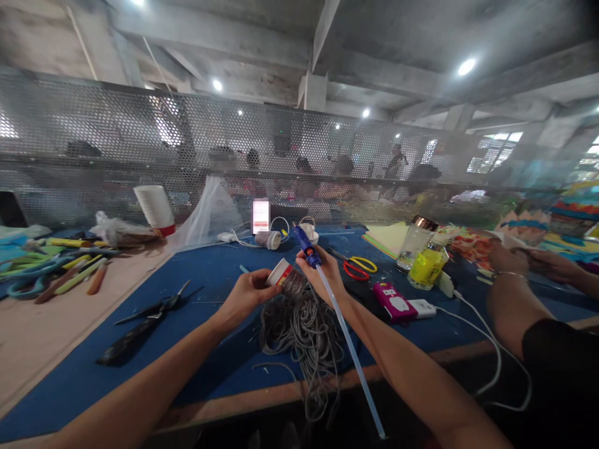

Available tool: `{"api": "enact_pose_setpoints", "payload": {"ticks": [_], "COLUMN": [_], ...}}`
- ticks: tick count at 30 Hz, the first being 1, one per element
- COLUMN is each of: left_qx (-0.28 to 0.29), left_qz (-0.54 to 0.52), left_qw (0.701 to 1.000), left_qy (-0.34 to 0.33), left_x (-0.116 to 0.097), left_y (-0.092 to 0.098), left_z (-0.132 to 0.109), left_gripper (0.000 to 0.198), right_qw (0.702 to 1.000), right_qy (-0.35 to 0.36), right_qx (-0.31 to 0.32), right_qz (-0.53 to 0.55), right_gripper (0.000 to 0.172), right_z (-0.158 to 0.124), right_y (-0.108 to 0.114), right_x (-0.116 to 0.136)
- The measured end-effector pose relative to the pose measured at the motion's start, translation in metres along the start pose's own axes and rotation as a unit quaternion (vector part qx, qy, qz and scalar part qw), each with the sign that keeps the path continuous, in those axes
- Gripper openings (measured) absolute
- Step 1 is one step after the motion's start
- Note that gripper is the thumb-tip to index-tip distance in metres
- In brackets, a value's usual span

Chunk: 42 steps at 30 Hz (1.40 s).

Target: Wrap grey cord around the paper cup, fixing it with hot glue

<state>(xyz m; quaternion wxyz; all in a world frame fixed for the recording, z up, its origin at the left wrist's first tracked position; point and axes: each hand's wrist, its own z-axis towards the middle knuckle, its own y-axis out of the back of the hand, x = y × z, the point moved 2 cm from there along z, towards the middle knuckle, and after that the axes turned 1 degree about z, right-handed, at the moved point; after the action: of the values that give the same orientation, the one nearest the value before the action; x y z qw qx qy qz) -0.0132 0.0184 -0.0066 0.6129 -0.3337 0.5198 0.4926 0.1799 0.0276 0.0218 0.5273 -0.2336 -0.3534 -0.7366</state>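
My left hand is closed on a paper cup, tipped on its side with its white rim to the upper left. Grey cord is wound round the cup's lower part. A blue glue gun is in my right hand, its nozzle pointing up and away from me. The long clear glue stick runs from its back over my right forearm. Below both hands a loose pile of grey cord spreads on the blue mat and hangs over the table's front edge.
Black pliers lie left on the mat, scissors and a purple power bank right. Stacked paper cups, a cord-wrapped cup and glass jars stand farther back. Another person's hands are at the right.
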Motion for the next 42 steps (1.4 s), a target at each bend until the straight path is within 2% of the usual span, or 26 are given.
{"api": "enact_pose_setpoints", "payload": {"ticks": [14,27,42], "left_qx": [-0.008,-0.008,0.006], "left_qz": [-0.005,-0.014,-0.023], "left_qw": [1.000,1.000,1.000], "left_qy": [-0.006,-0.022,-0.007], "left_x": [-0.002,-0.001,-0.003], "left_y": [0.001,0.001,0.000], "left_z": [0.000,-0.001,-0.002], "left_gripper": [0.022,0.022,0.022], "right_qw": [0.999,0.999,1.000], "right_qy": [-0.001,0.000,0.006], "right_qx": [-0.025,-0.012,0.017], "right_qz": [0.021,0.042,0.023], "right_gripper": [0.018,0.017,0.015], "right_z": [-0.001,-0.001,0.000], "right_y": [-0.001,-0.004,-0.004], "right_x": [0.000,-0.007,-0.015]}}
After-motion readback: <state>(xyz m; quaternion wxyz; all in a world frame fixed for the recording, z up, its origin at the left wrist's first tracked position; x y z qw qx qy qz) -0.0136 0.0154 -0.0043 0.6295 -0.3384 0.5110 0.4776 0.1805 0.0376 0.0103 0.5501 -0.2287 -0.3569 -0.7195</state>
